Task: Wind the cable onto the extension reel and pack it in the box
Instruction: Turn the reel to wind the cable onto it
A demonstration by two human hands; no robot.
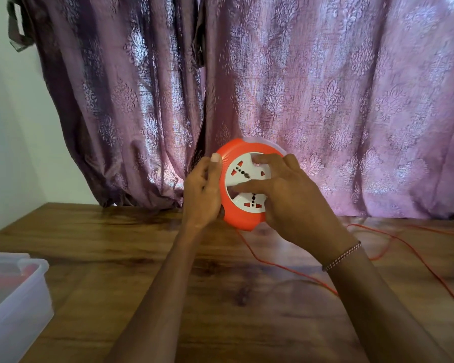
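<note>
A round orange extension reel (243,214) with a white socket face (243,176) is held upright above the wooden table (116,239). My left hand (203,195) grips its left rim, thumb on the front edge. My right hand (288,197) lies over the white face, fingers pressed on it. A thin orange cable (281,265) hangs from the reel's bottom, runs across the table under my right forearm and loops off to the right. A clear plastic box (19,292) stands at the left front edge.
Purple patterned curtains (325,100) hang right behind the table's far edge. A white wall (8,127) is at the left. Loose cable (417,258) covers the right part of the table.
</note>
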